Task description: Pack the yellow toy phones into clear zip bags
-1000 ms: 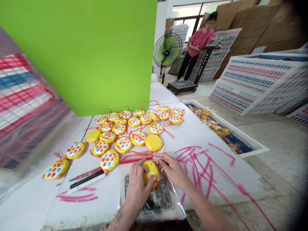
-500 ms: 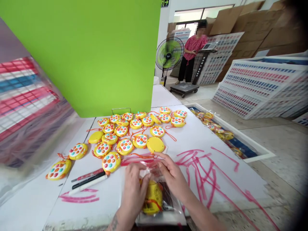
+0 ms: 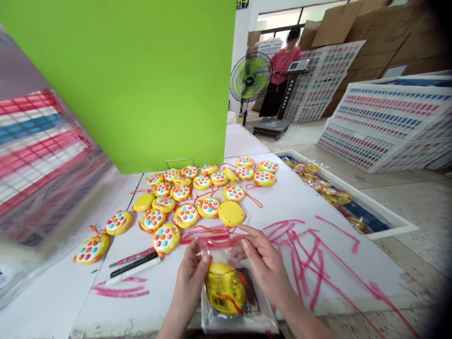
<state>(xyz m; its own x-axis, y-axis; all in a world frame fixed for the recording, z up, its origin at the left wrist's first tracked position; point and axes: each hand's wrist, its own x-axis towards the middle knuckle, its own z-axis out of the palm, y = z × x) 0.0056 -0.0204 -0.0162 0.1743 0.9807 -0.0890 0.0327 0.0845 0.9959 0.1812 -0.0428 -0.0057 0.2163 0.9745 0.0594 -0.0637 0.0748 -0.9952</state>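
A transparent plastic bag (image 3: 212, 325) lies at the table's near edge with its mouth facing away from me. Inside it is a round yellow toy (image 3: 226, 289), back side up, with printed text, a barcode and an orange cord. Beside the toy, a dark printed piece shows through the film. My left hand (image 3: 189, 280) pinches the bag's upper left edge between thumb and fingers. At the upper right edge, my right hand (image 3: 266, 263) grips the film with its thumb and fingers. Just beyond my hands lie several yellow toys (image 3: 186, 215) with coloured buttons, a few face down.
Several pens (image 3: 134, 263) lie left of my hands. A tall green panel (image 3: 123, 84) stands behind the toys. On the floor at right is a white crate (image 3: 391, 231) of bagged toys. Stacked crates (image 3: 381, 122), a fan (image 3: 249, 80) and a person (image 3: 282, 63) at a scale are further back.
My hands have moved apart at the bag's mouth, the left hand uncovering more of the toy. The bag's top edge is now spread between them. The person in the background has shifted posture.
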